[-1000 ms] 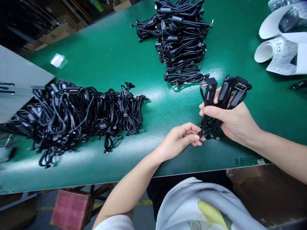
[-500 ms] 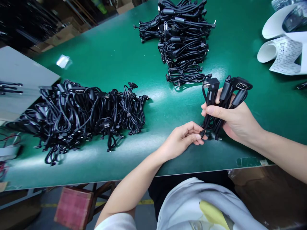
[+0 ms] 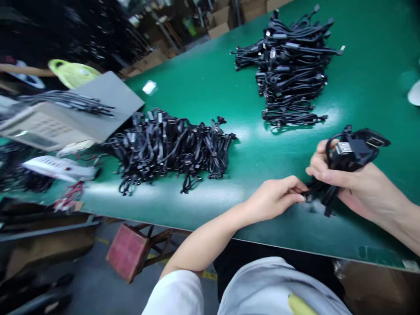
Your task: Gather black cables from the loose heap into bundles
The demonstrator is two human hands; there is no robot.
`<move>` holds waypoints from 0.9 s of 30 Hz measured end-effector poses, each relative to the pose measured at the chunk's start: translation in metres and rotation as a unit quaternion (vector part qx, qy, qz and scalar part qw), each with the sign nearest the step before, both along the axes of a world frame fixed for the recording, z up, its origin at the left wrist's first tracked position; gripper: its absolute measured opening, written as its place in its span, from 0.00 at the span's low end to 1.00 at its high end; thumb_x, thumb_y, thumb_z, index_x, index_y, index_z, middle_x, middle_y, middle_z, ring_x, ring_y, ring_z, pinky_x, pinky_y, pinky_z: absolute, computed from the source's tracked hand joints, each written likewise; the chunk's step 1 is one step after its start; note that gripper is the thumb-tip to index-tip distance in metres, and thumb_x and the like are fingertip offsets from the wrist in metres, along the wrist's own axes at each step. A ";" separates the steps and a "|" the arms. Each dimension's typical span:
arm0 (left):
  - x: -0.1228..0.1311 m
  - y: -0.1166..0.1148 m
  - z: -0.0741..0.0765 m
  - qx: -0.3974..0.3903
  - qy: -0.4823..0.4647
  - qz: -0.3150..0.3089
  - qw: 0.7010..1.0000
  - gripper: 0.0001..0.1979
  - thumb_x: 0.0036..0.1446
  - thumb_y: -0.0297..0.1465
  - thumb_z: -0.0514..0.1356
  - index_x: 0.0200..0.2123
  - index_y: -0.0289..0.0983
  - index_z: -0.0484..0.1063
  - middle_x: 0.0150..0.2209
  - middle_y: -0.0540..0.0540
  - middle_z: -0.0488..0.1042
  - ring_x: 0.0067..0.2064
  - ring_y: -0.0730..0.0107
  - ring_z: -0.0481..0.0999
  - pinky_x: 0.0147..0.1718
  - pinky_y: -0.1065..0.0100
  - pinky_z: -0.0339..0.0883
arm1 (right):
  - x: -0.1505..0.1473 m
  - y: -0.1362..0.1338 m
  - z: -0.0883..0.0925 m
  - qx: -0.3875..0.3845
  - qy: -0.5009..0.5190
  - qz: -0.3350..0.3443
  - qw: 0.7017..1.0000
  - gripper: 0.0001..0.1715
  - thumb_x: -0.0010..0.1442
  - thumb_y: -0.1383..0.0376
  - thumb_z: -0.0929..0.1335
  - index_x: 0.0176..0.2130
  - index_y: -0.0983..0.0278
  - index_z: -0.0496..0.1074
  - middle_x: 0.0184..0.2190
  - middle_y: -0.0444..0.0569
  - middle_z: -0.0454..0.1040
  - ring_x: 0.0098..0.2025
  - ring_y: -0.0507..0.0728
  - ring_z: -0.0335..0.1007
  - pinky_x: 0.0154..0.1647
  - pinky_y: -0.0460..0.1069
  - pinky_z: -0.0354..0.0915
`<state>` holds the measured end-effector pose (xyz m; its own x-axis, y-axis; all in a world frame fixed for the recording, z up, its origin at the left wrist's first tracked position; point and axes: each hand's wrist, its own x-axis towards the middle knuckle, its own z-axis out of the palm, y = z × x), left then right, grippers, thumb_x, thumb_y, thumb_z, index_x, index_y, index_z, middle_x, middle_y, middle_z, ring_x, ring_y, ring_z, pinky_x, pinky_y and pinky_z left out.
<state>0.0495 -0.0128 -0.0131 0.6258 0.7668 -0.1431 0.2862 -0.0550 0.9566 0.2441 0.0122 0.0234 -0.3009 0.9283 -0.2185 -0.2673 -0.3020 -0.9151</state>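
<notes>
My right hand [image 3: 364, 186] is wrapped round a bundled black cable [image 3: 356, 153], just above the table at the right. A USB plug with a pale metal end and another black connector stick out above the fingers. At the bundle's lower end, my left hand [image 3: 274, 199] pinches a small black plug of the same cable; blur partly hides that plug. Beyond my hands lies a neat stack of black cable bundles [image 3: 292, 74]. Left of them is a looser heap of black cables [image 3: 170, 146].
A grey box [image 3: 114, 98] and a white device [image 3: 59, 168] with red wires stand at the left end of the green table [image 3: 210, 210]. A small white packet [image 3: 150, 87] lies behind the heap. A red-topped stool [image 3: 127, 251] is below the front edge.
The view has turned to the left, so the cable piles appear further right and more of the table's left end shows. In my right hand the bundle is tilted more; both hands keep their hold.
</notes>
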 end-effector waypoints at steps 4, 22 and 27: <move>-0.016 0.014 0.014 0.202 0.111 0.069 0.971 0.09 0.67 0.36 0.56 0.45 0.38 0.70 0.42 0.46 0.78 0.43 0.68 0.78 0.46 0.68 0.69 | 0.003 0.003 -0.009 -0.020 -0.075 0.004 0.997 0.23 0.40 0.59 0.82 0.34 0.60 0.74 0.31 0.43 0.71 0.33 0.52 0.66 0.33 0.44 0.66; -0.088 0.044 0.036 0.423 0.158 0.503 0.737 0.18 0.69 0.34 0.51 0.59 0.39 0.66 0.53 0.39 0.67 0.54 0.62 0.69 0.55 0.60 0.64 | 0.000 0.005 -0.026 -0.083 -0.042 0.104 0.990 0.13 0.52 0.56 0.78 0.34 0.61 0.79 0.46 0.51 0.79 0.39 0.56 0.75 0.40 0.48 0.71; -0.022 0.013 0.014 0.438 0.086 0.339 0.828 0.18 0.68 0.31 0.53 0.60 0.39 0.65 0.50 0.39 0.67 0.51 0.63 0.70 0.50 0.61 0.68 | -0.009 0.000 -0.024 -0.072 0.032 0.059 0.995 0.11 0.56 0.59 0.77 0.39 0.59 0.80 0.52 0.50 0.77 0.50 0.60 0.75 0.53 0.52 0.69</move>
